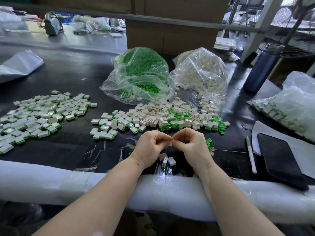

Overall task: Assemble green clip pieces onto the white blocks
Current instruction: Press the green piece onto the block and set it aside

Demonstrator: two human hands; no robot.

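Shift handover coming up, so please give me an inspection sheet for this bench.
Surface: black table with a white foam edge pad.
Job's things: bag of green clips, bag of white blocks, loose mixed heap, assembled pile.
Clutter: phone, pen, blue bottle, tape scraps.
Hands: left hand and right hand have curled fingers meeting on a small white piece.
Cables: red wires on a device far left.
Surroundings: cardboard box, more bags.

even bright light, glare on clear bags [201,74] at 12 o'clock, fisheye bend at edges, far background soft
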